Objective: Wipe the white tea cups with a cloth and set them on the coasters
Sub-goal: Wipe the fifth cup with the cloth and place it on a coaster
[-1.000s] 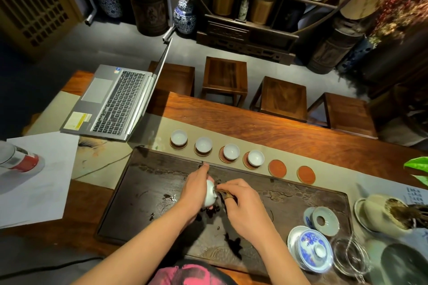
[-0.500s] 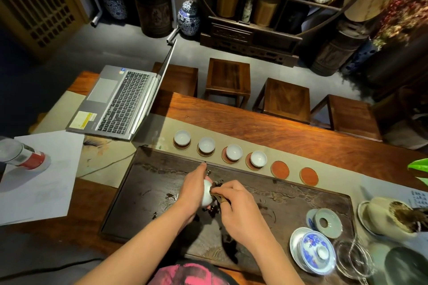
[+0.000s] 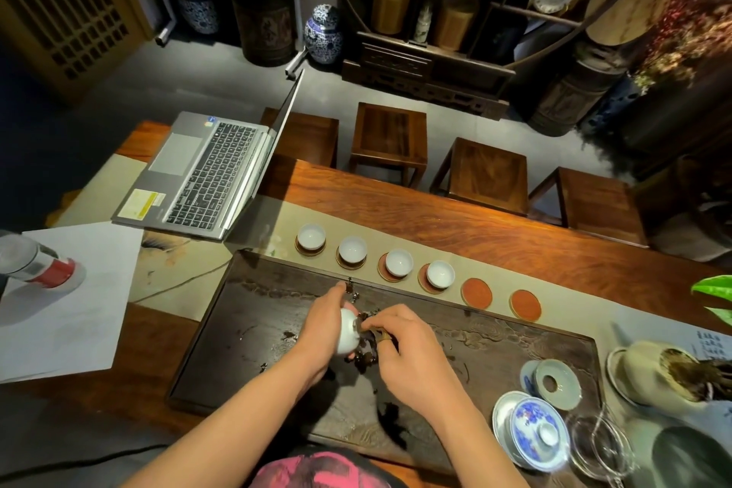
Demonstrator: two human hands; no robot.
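Note:
Over the dark tea tray (image 3: 245, 329), my left hand (image 3: 323, 323) grips a white tea cup (image 3: 348, 331) tipped on its side, mouth to the right. My right hand (image 3: 408, 353) pinches a dark cloth (image 3: 366, 345) and presses it into the cup's mouth. Several white cups stand on coasters along the far edge of the tray, from the leftmost cup (image 3: 311, 237) to the fourth cup (image 3: 440, 273). Two orange coasters (image 3: 477, 292) (image 3: 525, 304) to their right hold nothing.
An open laptop (image 3: 206, 174) and a white sheet (image 3: 67, 301) lie at the left. A blue-and-white lidded bowl (image 3: 534, 434), a pale lid (image 3: 556, 384), a glass pitcher (image 3: 598, 448) and a vessel of tea leaves (image 3: 665, 372) crowd the right. Wooden stools (image 3: 390, 135) stand beyond the table.
The hands stay over the tray; my right hand has shifted slightly against the cup's mouth with the cloth. The cups on the coasters have not moved.

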